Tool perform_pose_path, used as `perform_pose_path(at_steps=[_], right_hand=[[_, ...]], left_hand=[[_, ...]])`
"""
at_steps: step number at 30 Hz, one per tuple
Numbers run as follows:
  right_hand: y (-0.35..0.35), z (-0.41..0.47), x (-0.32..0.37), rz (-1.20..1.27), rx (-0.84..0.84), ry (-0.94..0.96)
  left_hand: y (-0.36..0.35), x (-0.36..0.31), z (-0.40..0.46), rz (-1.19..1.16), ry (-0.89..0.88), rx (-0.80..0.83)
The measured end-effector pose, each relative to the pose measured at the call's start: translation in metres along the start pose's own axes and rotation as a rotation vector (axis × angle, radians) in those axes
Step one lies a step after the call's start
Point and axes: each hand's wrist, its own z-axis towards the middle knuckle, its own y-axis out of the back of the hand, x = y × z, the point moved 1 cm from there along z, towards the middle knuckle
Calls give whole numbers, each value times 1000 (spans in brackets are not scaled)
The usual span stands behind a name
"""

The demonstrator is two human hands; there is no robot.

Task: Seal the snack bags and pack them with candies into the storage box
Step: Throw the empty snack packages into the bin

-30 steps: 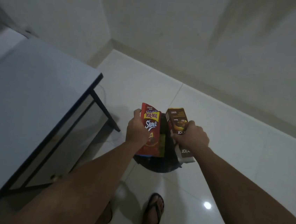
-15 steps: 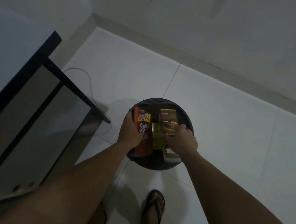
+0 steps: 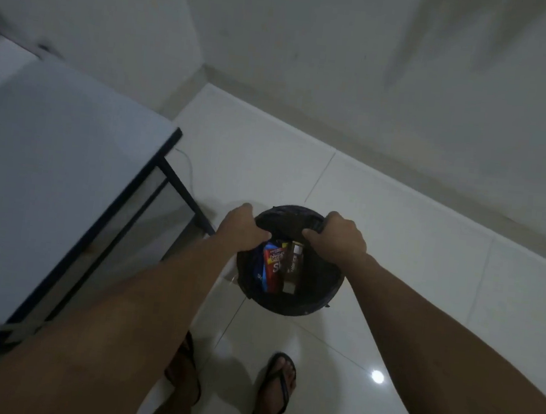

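1. Head view, change observed: half a second ago the red snack pack (image 3: pixel 272 267) and the brown carton (image 3: pixel 293 266) were held in the hands above the round dark storage box (image 3: pixel 319 299). Both packs are now released and stand upright, side by side, inside the box at centre frame.

2. Head view, hands: the left hand (image 3: pixel 241 225) has been moved to the upper-left rim of the box, with its fingers curled closed over a dark flap or lid edge (image 3: pixel 288 220). The right hand (image 3: pixel 341 236) is closed in the same way on the upper-right rim. Whether the gripped part is a lid, a flap or the soft wall itself cannot be told; the region is dark and blurred.

3. Meaning for the task: the packing step is judged complete for these two items. The grip on the rim suggests that closing or lifting of the box is being prepared. No loose candies can be identified inside.

4. Head view, surroundings: a table (image 3: pixel 50 166) with a dark frame occupies the left of the frame, near the box but apart from it. A thin cable (image 3: pixel 187 164) is seen beside the table leg. Sandalled feet (image 3: pixel 274 385) are placed at lower centre on the white tiled floor (image 3: pixel 411 255).

5. Obstructions: nothing is seen between the hands and the box.
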Motion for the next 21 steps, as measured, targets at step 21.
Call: perform_pose_path(at_steps=[21], right_hand=[[127,-225,297,-318,50,734]], left_hand=[[278,70,-273,6,39,-307]])
